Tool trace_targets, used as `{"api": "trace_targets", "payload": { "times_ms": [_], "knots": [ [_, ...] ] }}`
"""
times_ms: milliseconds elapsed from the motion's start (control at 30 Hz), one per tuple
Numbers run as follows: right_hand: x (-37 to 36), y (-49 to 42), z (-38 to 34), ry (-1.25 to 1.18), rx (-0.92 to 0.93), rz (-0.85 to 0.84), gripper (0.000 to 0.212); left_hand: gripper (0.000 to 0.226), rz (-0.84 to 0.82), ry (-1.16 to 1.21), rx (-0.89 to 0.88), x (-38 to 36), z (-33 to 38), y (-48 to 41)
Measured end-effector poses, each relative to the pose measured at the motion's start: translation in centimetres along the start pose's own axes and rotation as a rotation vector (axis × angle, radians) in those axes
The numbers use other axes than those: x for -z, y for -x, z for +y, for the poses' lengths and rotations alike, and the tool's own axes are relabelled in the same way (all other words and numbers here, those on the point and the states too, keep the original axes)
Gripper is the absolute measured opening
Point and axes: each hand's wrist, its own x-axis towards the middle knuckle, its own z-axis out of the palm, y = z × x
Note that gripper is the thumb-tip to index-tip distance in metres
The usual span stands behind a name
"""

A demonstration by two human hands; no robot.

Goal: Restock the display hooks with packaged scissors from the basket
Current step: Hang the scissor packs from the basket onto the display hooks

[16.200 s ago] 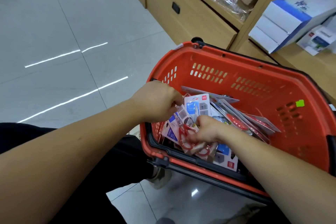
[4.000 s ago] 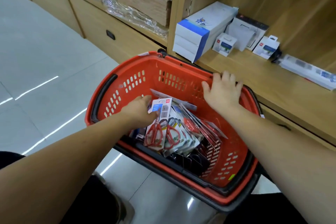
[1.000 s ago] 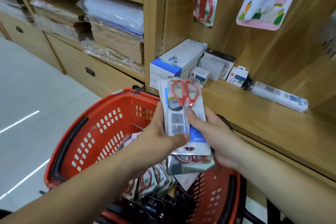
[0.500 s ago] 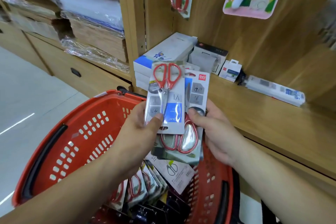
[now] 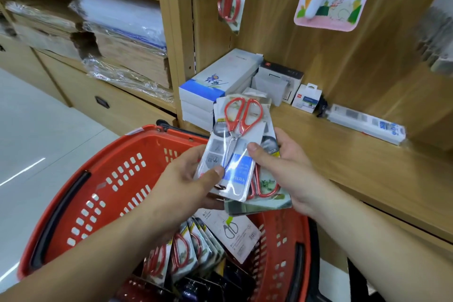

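The left hand [image 5: 186, 186] and right hand [image 5: 289, 169] are showing bare, as are both wrists and forearms running back from the grip to the lower edge of the view. The thumbnails [image 5: 217, 171], lying at the grip itself, are looking short and plain. Below and right of the grip, a dark patch [image 5: 358, 277] is showing past the right forearm; whether it is clothing cannot be told.
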Motion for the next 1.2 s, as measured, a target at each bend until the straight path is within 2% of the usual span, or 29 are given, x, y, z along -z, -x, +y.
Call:
{"api": "trace_targets", "payload": {
  "times_ms": [67, 167, 333, 500, 633, 767, 933, 1033, 1133, 1200],
  "knots": [
    [0.2, 0.0, -0.7, -0.032, 0.005, 0.013, 0.036, 0.02, 0.037, -0.013, -0.005, 0.2, 0.5, -0.1],
    [0.5, 0.1, -1.2, -0.093, -0.009, 0.054, 0.037, 0.023, 0.114, -0.023, -0.011, 1.0, 1.4, -0.5],
    [1.6, 1.1, -2.0, -0.034, 0.024, 0.126, 0.039, 0.013, 0.266, 0.037, -0.055, 2.7, 3.6, -0.1],
    [2.2, 1.7, -3.9, 0.059, 0.102, 0.206, 0.033, 0.008, 0.458, -0.463, -0.297, 4.5, 6.0, 1.2],
    [2.2, 2.5, -4.4, 0.136, 0.147, 0.352, 0.032, 0.024, 0.533, -0.432, -0.321, 4.8, 7.9, 2.4],
    [2.0, 3.6, -4.7, 0.295, 0.236, 0.463, 0.038, 0.037, 0.456, -0.588, -0.31, 5.1, 8.2, 3.4],
    [0.7, 4.4, -3.9, 0.378, 0.234, 0.401, 0.037, 0.02, 0.241, -0.546, -0.178, 4.4, 7.8, 4.4],
    [-0.2, 4.6, -3.2, 0.408, 0.22, 0.346, 0.037, 0.018, 0.126, -0.546, -0.113, 5.4, 8.0, 4.4],
    [-0.7, 4.4, -2.9, 0.4, 0.224, 0.293, 0.033, 0.008, 0.129, -0.528, -0.093, 6.0, 7.7, 3.9],
    [-1.0, 4.3, -3.1, 0.362, 0.205, 0.235, 0.032, 0.005, 0.188, -0.428, -0.122, 6.0, 7.3, 3.6]
  ]
}}
